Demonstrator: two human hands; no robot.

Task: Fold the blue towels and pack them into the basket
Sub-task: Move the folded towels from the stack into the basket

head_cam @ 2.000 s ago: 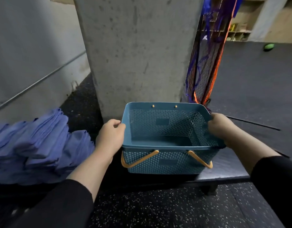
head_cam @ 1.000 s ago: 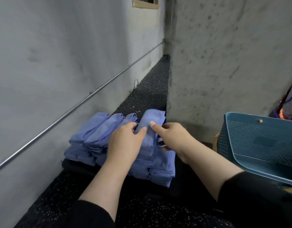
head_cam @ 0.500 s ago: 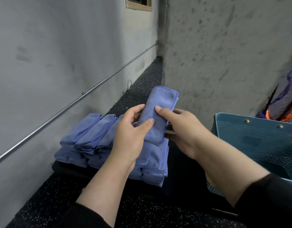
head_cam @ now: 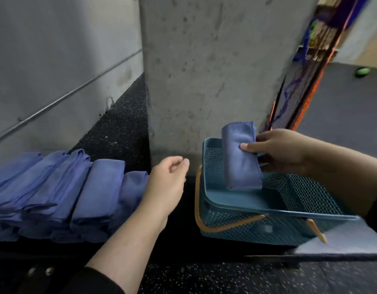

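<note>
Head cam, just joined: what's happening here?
A person is packing folded blue towels into a basket. The right hand grips one folded towel upright over the teal basket, its lower end just inside the rim; the part of the basket's inside that shows holds no other towel. The left hand hangs loosely curled and holds nothing, between the basket and the pile of towels on the left.

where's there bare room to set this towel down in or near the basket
The basket floor below the held towel looks bare. A dark strip lies free between the basket and the towel stack, though the left hand hovers there. The stack side is crowded.
</note>
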